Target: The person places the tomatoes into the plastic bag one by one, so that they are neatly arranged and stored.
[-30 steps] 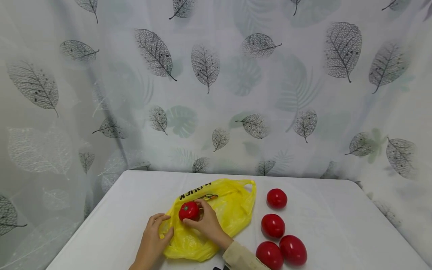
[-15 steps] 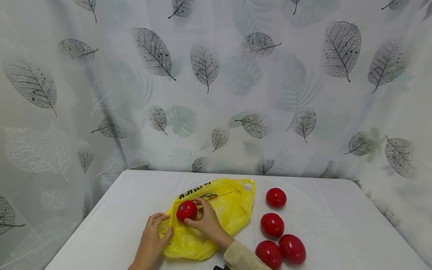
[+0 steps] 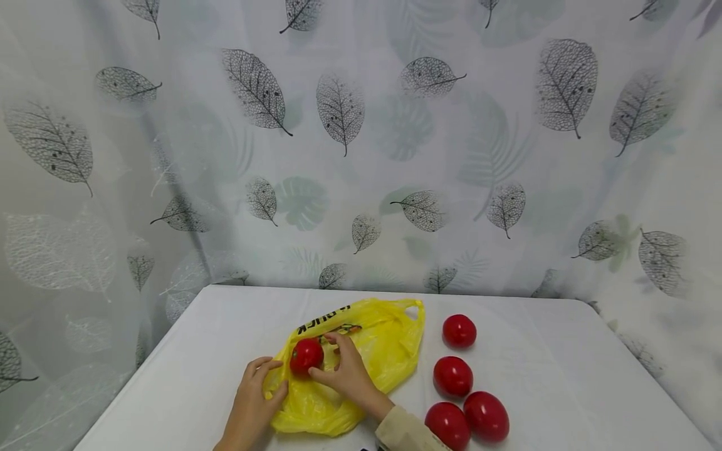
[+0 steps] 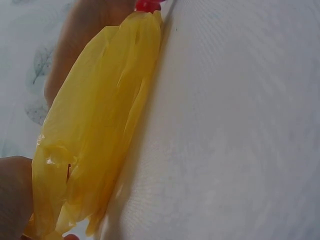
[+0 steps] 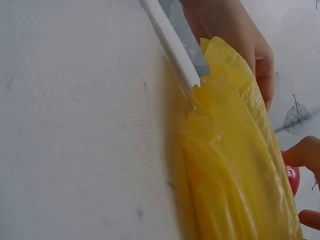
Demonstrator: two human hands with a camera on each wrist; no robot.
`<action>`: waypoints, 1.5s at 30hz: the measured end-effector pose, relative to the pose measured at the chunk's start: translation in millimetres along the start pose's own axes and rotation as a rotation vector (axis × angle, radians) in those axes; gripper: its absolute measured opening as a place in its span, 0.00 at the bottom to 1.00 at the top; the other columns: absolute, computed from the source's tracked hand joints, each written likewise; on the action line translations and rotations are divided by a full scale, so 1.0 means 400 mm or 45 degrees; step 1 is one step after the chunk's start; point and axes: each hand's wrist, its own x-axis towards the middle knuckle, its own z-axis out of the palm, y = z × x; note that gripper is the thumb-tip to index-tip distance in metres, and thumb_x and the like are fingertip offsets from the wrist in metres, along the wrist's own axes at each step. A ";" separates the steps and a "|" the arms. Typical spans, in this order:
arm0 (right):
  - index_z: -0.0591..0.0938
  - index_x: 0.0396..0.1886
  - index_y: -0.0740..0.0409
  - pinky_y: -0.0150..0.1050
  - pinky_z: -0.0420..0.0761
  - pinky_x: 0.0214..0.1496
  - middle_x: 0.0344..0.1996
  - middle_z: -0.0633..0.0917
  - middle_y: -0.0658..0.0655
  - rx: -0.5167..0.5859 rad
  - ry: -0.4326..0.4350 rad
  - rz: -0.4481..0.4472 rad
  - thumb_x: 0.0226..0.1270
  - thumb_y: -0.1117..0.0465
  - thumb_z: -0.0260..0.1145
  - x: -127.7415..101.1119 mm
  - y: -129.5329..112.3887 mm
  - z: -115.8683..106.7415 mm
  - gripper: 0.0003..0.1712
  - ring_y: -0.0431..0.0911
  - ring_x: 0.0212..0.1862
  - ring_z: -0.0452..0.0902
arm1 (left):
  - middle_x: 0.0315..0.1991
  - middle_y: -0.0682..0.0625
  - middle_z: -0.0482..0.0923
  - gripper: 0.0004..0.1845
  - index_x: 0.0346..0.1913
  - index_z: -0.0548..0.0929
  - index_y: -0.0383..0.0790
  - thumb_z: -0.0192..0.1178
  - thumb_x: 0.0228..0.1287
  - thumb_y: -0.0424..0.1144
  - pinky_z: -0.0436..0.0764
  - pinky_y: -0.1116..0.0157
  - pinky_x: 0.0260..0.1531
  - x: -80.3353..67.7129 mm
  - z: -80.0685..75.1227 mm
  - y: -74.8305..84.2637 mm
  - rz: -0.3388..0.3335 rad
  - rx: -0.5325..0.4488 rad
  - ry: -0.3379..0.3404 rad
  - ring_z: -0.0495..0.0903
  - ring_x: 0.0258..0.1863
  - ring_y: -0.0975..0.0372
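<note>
On the white table lies a crumpled yellow plastic bag (image 3: 366,351) with black lettering. A glossy red tomato (image 3: 307,357) sits over its left part, the green stem facing left. My left hand (image 3: 252,394) grips the bag at its left edge, fingers above and thumb below. My right hand (image 3: 350,376) reaches over the bag with thumb and fingers spread in a curve at the tomato's right side. The thumb tip overlaps the tomato, while yellow plastic shows between it and the palm. In the right wrist view a finger (image 5: 306,152) crosses the tomato (image 5: 293,180), mostly hidden by the bag.
Several other red tomatoes lie right of the bag, the farthest tomato (image 3: 459,331) toward the back and two touching near the front. A leaf-patterned curtain (image 3: 361,156) hangs behind the table (image 3: 564,376) and along both sides.
The tomato has rolled a little to the left, its stem turning from the top to the left side, and a gap has opened toward the right palm. Both hands stay nearly in place.
</note>
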 end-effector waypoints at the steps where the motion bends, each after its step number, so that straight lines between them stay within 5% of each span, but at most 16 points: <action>1: 0.69 0.65 0.60 0.43 0.82 0.49 0.61 0.71 0.62 0.001 0.001 -0.003 0.57 0.54 0.75 -0.001 0.000 -0.001 0.38 0.55 0.55 0.71 | 0.57 0.38 0.71 0.17 0.51 0.81 0.34 0.66 0.59 0.35 0.74 0.45 0.59 -0.001 0.000 0.000 0.007 0.001 0.005 0.74 0.56 0.44; 27: 0.71 0.62 0.58 0.54 0.82 0.51 0.59 0.73 0.62 0.080 0.050 -0.138 0.59 0.56 0.72 -0.057 -0.078 -0.044 0.33 0.60 0.56 0.71 | 0.59 0.38 0.70 0.18 0.52 0.81 0.33 0.65 0.59 0.35 0.73 0.44 0.60 -0.006 -0.008 0.004 -0.018 -0.002 -0.031 0.73 0.58 0.44; 45: 0.74 0.60 0.47 0.37 0.82 0.50 0.58 0.75 0.53 0.031 0.067 -0.221 0.60 0.50 0.71 -0.115 -0.135 -0.092 0.29 0.49 0.54 0.73 | 0.60 0.37 0.69 0.19 0.53 0.80 0.33 0.65 0.60 0.36 0.71 0.44 0.61 -0.001 -0.006 0.006 -0.049 0.006 -0.056 0.72 0.58 0.43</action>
